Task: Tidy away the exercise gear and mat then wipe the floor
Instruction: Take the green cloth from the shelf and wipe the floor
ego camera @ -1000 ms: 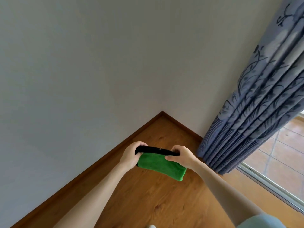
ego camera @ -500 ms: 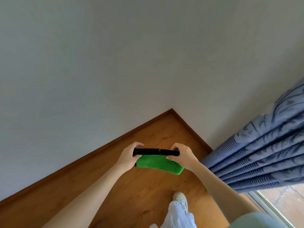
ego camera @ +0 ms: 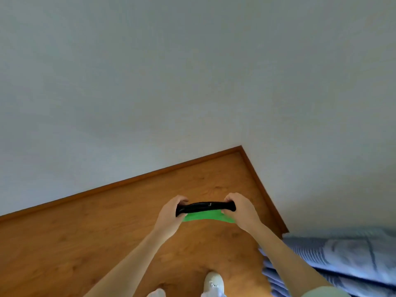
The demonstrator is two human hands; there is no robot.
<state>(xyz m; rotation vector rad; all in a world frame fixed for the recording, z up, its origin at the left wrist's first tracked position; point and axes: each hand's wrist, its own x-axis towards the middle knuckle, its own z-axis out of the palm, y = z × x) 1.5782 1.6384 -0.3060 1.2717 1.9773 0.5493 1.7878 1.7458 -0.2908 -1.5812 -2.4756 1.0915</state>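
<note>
- Head view shows the left hand [ego camera: 170,217] and right hand [ego camera: 240,211] held out in front at chest level, each grip clenched round one end of a black bar [ego camera: 204,207] that lies level between them.
- Green cloth [ego camera: 203,217] hangs just under the bar, touching it; holding both ends probably keeps the cloth stretched flat, ready for wiping the floor [ego camera: 107,243].
- Whether the cloth is fixed to the bar or only pinched against it I cannot tell; fingers cover both ends.
- Floor corner sits at 12 o'clock from the hands, a blue curtain [ego camera: 342,254] at 4 o'clock, cut off by the frame.
- White shoes [ego camera: 213,282] at 6 o'clock are half cropped.
- No mat or exercise gear is in view.
</note>
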